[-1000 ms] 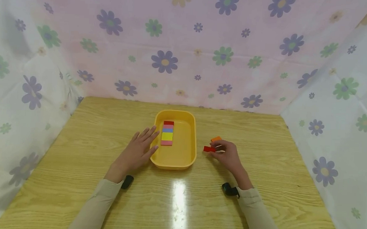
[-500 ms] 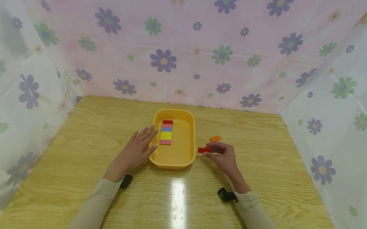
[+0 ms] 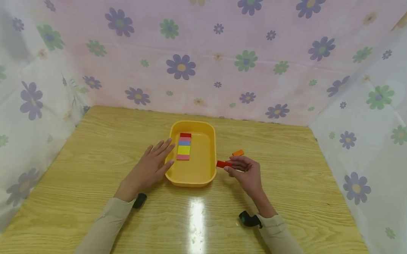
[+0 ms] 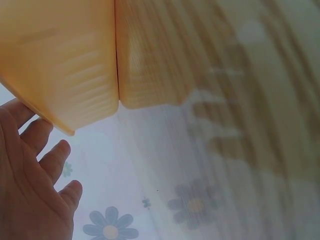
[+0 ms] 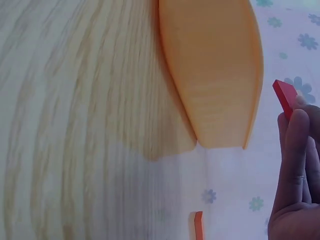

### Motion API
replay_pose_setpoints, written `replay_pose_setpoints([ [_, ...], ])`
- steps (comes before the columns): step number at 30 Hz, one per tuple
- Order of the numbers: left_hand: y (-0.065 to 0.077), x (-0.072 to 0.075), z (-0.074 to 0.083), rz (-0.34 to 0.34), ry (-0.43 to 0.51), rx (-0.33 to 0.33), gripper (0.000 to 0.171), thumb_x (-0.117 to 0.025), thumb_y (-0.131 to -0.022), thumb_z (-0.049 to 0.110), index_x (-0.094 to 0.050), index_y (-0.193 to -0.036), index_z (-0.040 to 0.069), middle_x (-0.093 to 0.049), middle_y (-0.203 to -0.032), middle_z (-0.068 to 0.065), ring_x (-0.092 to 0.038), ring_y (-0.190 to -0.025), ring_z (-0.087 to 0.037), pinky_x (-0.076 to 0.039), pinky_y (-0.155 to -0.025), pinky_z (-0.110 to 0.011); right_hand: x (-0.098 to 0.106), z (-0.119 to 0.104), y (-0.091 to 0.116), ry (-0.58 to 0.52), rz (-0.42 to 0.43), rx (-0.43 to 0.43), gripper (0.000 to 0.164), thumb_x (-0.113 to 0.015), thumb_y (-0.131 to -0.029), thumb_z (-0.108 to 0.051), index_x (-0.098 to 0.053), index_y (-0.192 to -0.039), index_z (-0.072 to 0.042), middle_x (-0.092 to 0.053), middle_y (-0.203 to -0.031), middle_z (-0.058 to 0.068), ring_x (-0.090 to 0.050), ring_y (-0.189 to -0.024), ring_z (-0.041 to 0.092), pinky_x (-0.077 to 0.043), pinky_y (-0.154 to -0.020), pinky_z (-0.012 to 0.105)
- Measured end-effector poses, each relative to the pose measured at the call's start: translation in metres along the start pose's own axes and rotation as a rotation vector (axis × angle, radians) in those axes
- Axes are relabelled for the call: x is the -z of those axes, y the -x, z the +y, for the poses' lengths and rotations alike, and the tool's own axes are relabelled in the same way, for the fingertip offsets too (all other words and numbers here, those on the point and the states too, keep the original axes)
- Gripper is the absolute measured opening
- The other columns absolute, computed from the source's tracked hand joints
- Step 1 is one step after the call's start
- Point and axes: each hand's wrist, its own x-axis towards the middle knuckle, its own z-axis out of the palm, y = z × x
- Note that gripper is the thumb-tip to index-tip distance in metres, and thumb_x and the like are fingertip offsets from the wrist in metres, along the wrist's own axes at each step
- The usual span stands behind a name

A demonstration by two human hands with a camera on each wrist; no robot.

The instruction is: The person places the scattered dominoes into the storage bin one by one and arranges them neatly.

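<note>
My right hand (image 3: 248,175) pinches a small red rectangular block (image 3: 221,164) between thumb and fingers, at the right rim of a yellow tray (image 3: 201,168). In the right wrist view this red block (image 5: 286,96) is held up off the table beside the tray wall (image 5: 215,75). My left hand (image 3: 148,169) rests on the tray's left rim with its fingers fairly straight and spread. Inside the tray, along its left side, lies a row of blocks: red (image 3: 185,135), pink (image 3: 184,139), blue (image 3: 184,143), yellow (image 3: 183,150) and pink (image 3: 183,157).
An orange block (image 3: 238,152) lies on the wooden table (image 3: 290,176), just beyond my right hand. Flowered cloth (image 3: 199,58) walls the table at the back and both sides. A black wrist camera (image 3: 248,219) sits at my right cuff.
My right hand has carried the red block leftward, from beside the orange block to the tray's right rim. The left hand has stayed on the tray.
</note>
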Motion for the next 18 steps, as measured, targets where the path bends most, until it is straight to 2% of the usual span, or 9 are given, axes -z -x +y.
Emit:
replay_pose_setpoints([
  [5, 0.0, 0.0, -0.001, -0.001, -0.008, -0.003, 0.064, -0.045, -0.108, 0.042, -0.027, -0.162, 0.013, -0.017, -0.17, -0.005, -0.014, -0.157, -0.034, -0.007, -0.125, -0.061, -0.008, -0.006, 0.0, -0.024, 0.019, 0.005, 0.03, -0.079, -0.083, 0.008, -0.069, -0.111, 0.011, -0.078, -0.094, -0.001, -0.076, -0.081, 0.013, -0.063, -0.064, 0.032],
  [10, -0.001, 0.0, -0.001, -0.005, -0.005, -0.004, 0.064, -0.044, -0.109, 0.044, -0.026, -0.163, 0.014, -0.016, -0.171, -0.004, -0.013, -0.157, -0.034, -0.006, -0.125, -0.061, -0.021, -0.011, -0.002, -0.059, 0.029, -0.015, 0.033, -0.08, -0.085, 0.003, -0.067, -0.111, 0.017, -0.079, -0.095, -0.001, -0.076, -0.087, 0.017, -0.063, -0.07, 0.033],
  [14, 0.0, 0.0, -0.001, -0.008, -0.009, -0.004, 0.065, -0.044, -0.108, 0.044, -0.026, -0.163, 0.014, -0.016, -0.171, -0.005, -0.013, -0.157, -0.034, -0.006, -0.125, -0.061, -0.034, -0.017, -0.003, -0.066, 0.023, -0.05, 0.033, -0.079, -0.086, 0.001, -0.067, -0.113, 0.015, -0.079, -0.101, 0.009, -0.076, -0.09, 0.015, -0.063, -0.074, 0.031],
  [18, 0.0, 0.0, -0.001, -0.009, -0.012, -0.004, 0.064, -0.044, -0.108, 0.043, -0.026, -0.163, 0.013, -0.016, -0.171, -0.005, -0.014, -0.157, -0.034, -0.006, -0.125, -0.061, -0.05, -0.022, -0.004, -0.04, 0.002, -0.044, 0.027, -0.079, -0.086, 0.001, -0.072, -0.111, 0.009, -0.076, -0.105, 0.021, -0.076, -0.09, 0.012, -0.062, -0.075, 0.029],
])
